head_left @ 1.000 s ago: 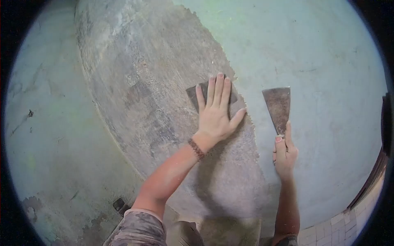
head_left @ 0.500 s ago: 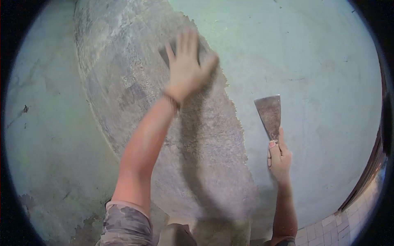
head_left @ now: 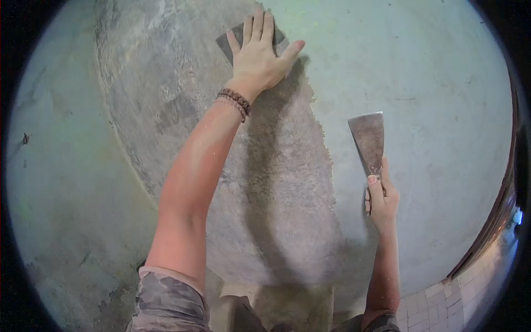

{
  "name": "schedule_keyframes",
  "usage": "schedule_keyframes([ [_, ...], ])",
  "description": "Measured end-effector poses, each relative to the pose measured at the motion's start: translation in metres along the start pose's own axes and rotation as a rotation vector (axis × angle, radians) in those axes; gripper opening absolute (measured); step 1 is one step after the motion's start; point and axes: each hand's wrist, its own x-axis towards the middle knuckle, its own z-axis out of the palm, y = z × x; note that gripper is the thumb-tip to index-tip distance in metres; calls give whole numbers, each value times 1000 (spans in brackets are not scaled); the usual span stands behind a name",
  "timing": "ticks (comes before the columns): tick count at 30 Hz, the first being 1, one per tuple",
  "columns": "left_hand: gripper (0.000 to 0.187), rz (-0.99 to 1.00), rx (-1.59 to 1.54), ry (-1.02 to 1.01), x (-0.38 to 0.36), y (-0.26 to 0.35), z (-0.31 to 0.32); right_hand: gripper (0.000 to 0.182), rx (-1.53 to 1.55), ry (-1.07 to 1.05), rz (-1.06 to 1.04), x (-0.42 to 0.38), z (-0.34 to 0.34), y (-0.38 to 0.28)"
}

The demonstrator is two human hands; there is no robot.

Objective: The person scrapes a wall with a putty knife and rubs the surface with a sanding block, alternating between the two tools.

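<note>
My left hand (head_left: 259, 58) lies spread on a dark flat sheet (head_left: 224, 47), pressing it against the bare grey patch of wall (head_left: 182, 105) near the patch's upper right edge. The sheet's corners show on both sides of the fingers. Two bracelets circle that wrist. Lower and to the right, my right hand (head_left: 383, 199) is closed round the handle of a scraper (head_left: 369, 138). Its wide metal blade points up, in front of the pale green wall; whether it touches the wall I cannot tell.
Pale green paint (head_left: 431, 166) borders the grey patch along a ragged edge. A dark strip (head_left: 487, 238) curves along the right side, with light tiles (head_left: 437, 304) below it. My legs show at the bottom. A shadow falls below my left hand.
My left hand has moved slightly up with the dark sheet and is no longer blurred. The scraper in my right hand appears a little higher and further right.
</note>
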Motion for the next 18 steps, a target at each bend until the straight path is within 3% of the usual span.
schedule_keyframes([
  [2, 98, 42, 51, 23, -22, 8, 5, 56, -20, -11, -8, 1, -3, -9],
  [6, 100, 143, -124, -365, -173, 51, -5, 55, -54, -6, -65, 0, -7, -11],
  [7, 96, 140, -166, -345, -187, 55, -9, 55, -66, -2, -68, -1, -9, -12],
  [9, 90, 193, -52, -389, -181, 37, -5, 55, -73, 3, -35, -1, -7, -14],
  [11, 87, 34, 150, -91, -108, 15, -10, 55, -75, 13, -25, 1, -2, -14],
  [13, 88, -79, 105, 130, -35, -23, -2, 56, -76, 14, 3, -2, 3, -12],
  [16, 89, 22, 103, 81, -45, -7, 4, 57, -25, 16, -10, 4, 8, -16],
  [18, 89, 129, -22, -123, -117, 34, -2, 57, -19, 42, 9, 1, 12, -17],
])
